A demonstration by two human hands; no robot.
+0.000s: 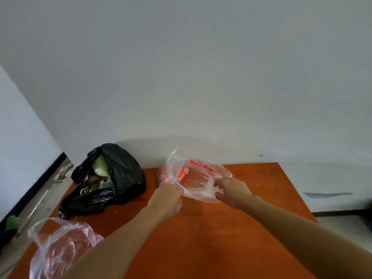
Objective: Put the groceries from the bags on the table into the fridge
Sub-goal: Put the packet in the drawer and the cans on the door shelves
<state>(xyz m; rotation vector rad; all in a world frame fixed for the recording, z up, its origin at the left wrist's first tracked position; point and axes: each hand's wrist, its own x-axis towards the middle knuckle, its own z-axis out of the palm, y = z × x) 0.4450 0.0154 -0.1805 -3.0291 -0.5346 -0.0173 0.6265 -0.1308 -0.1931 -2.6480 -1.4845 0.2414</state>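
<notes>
A clear plastic bag (pixel 203 176) with red print lies at the far middle of the orange table (pixel 211 234). Inside it a red can (pixel 183 174) shows through the film. My left hand (pixel 168 200) grips the bag's near left edge with curled fingers. My right hand (pixel 231 191) pinches the bag's near right side. A black bag (pixel 112 178) stands open at the far left with pale and green groceries showing inside. A second clear bag (pixel 60 248) with reddish contents lies at the near left corner.
A white wall rises right behind the table. The floor with a dark skirting board runs along the left side. The table's near and right parts are bare orange wood.
</notes>
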